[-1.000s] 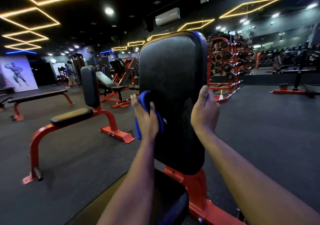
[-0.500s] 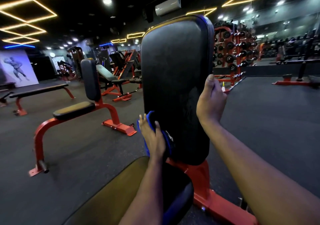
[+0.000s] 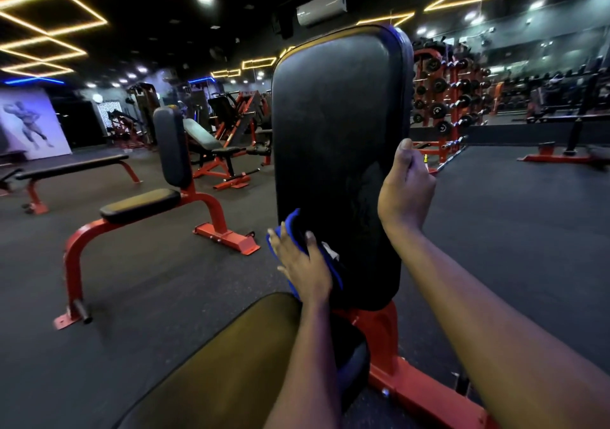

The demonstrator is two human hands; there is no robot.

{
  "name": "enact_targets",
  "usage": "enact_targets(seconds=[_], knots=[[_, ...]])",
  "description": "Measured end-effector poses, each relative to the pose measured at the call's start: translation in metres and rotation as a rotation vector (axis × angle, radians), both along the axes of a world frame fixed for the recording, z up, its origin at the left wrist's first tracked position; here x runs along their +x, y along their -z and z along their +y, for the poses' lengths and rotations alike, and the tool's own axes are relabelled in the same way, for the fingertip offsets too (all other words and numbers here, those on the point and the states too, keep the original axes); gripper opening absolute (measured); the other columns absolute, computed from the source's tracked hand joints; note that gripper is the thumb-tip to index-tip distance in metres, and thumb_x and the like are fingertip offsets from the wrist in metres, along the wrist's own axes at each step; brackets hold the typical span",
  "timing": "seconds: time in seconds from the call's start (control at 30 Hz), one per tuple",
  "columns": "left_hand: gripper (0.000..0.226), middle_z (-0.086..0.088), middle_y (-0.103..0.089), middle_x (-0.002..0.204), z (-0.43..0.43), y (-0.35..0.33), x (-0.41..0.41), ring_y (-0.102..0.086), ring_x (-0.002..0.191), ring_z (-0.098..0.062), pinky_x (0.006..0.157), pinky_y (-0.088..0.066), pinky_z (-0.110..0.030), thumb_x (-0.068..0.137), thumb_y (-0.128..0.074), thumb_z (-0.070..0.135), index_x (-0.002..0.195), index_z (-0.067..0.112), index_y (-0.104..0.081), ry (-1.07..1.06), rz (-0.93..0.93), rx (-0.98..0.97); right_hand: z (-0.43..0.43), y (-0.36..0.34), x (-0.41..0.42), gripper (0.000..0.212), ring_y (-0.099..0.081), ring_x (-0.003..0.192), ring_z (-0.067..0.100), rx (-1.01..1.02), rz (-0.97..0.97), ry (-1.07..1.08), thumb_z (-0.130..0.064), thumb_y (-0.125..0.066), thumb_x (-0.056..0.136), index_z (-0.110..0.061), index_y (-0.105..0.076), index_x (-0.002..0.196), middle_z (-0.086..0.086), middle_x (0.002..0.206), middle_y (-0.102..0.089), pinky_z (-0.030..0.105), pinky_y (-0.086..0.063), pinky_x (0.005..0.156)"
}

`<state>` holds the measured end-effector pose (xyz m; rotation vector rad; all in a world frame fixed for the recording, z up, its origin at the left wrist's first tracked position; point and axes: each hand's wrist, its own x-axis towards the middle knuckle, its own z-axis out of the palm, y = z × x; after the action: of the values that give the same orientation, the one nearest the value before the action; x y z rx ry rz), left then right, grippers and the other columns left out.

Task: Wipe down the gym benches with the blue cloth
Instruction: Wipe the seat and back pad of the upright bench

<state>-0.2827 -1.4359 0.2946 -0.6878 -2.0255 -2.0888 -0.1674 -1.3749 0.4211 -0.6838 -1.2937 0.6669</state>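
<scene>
Right, dark rubber floor (image 3: pixel 511 230) all round, and dead centre stands the big one: the near bench's black back pad (image 3: pixel 340 138), upright, filling the middle of the view. Below it the seat pad (image 3: pixel 231 356) runs toward the camera, both on a red frame (image 3: pixel 406 385) that spreads out to the lower right. Off to the left, well apart, a second bench (image 3: pixel 142 204) of the same build sits side-on, and a dumbbell rack (image 3: pixel 442 98) shows past the pad's right edge.

Now the arms: both bare forearms reach forward, the right one long and diagonal from the lower right corner, the left one rising almost straight over the seat pad. The right hand (image 3: pixel 406 194) is clamped on the back pad's right edge about halfway up, thumb pointing up along the front face, fingers curled out of sight round the back. The left hand (image 3: pixel 303 263) is low on the pad's left edge, just above the seat, thumb on the front face, fingers wrapped round the side. Bunched under that palm, pressed against the pad's lower left corner, is the blue cloth (image 3: pixel 292 227), a fold poking out above the fingertips
</scene>
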Motion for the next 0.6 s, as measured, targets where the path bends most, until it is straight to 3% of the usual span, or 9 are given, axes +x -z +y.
enact_targets(seconds=[0.13,0.27,0.37,0.43,0.5,0.53,0.6], knots=[[0.057,-0.009,-0.012,0.163,0.001,-0.015,-0.004,-0.004,0.151,-0.02,0.119,-0.003,-0.032,0.102,-0.045,0.026,0.152,0.009,-0.025,0.028,-0.035,-0.01,0.0,0.0,0.0,0.048,-0.047,0.051,-0.004,-0.002,-0.009,-0.017,-0.049,-0.031,0.104,-0.015,-0.055,0.081,-0.008,0.055,-0.044,0.016,-0.031,0.043],[0.053,-0.007,-0.025,0.159,0.016,-0.108,0.002,-0.014,0.149,-0.019,0.121,-0.011,-0.032,0.1,-0.046,0.03,0.149,0.012,-0.035,0.077,0.308,0.175,0.003,0.001,0.0,0.045,-0.045,0.049,-0.001,0.011,0.032,-0.047,-0.048,-0.034,0.104,-0.017,-0.052,0.077,-0.009,0.054,-0.043,0.017,-0.03,0.045],[0.055,-0.003,-0.025,0.159,0.028,-0.157,0.014,-0.012,0.149,-0.019,0.118,-0.013,-0.036,0.098,-0.047,0.036,0.149,0.017,-0.035,0.047,0.524,0.12,0.005,0.002,0.0,0.041,-0.047,0.054,-0.002,-0.012,0.082,-0.13,-0.046,-0.036,0.104,-0.02,-0.052,0.077,-0.01,0.057,-0.046,0.02,-0.035,0.053],[0.058,0.0,-0.024,0.16,0.027,-0.145,0.02,-0.01,0.15,-0.018,0.119,-0.012,-0.037,0.098,-0.046,0.037,0.151,0.019,-0.032,0.015,0.586,0.09,0.009,0.0,0.0,0.04,-0.058,0.076,-0.005,-0.048,0.139,-0.258,-0.046,-0.035,0.104,-0.018,-0.063,0.098,-0.007,0.08,-0.064,0.024,-0.045,0.073],[0.06,0.001,-0.023,0.161,0.02,-0.102,0.026,-0.009,0.151,-0.017,0.121,-0.011,-0.029,0.097,-0.045,0.036,0.152,0.017,-0.031,0.012,0.602,0.085,0.017,0.0,0.001,0.05,-0.055,0.118,0.002,-0.125,0.206,-0.404,-0.045,-0.037,0.104,-0.01,-0.054,0.134,0.005,0.128,-0.063,0.026,-0.042,0.105],[0.06,0.002,-0.022,0.161,0.015,-0.074,0.031,-0.008,0.151,-0.016,0.121,-0.01,-0.028,0.097,-0.045,0.035,0.152,0.017,-0.031,0.019,0.585,0.075,0.02,0.0,0.002,0.054,-0.048,0.131,0.009,-0.163,0.24,-0.469,-0.044,-0.038,0.104,-0.007,-0.047,0.143,0.008,0.141,-0.055,0.029,-0.036,0.114],[0.06,0.005,-0.02,0.162,0.004,-0.024,0.047,-0.007,0.151,-0.014,0.122,-0.011,-0.031,0.097,-0.046,0.033,0.152,0.018,-0.031,0.043,0.514,0.042,0.025,0.002,0.007,0.053,-0.045,0.135,0.013,-0.216,0.25,-0.551,-0.039,-0.042,0.104,-0.007,-0.045,0.145,0.004,0.145,-0.051,0.033,-0.033,0.117]])
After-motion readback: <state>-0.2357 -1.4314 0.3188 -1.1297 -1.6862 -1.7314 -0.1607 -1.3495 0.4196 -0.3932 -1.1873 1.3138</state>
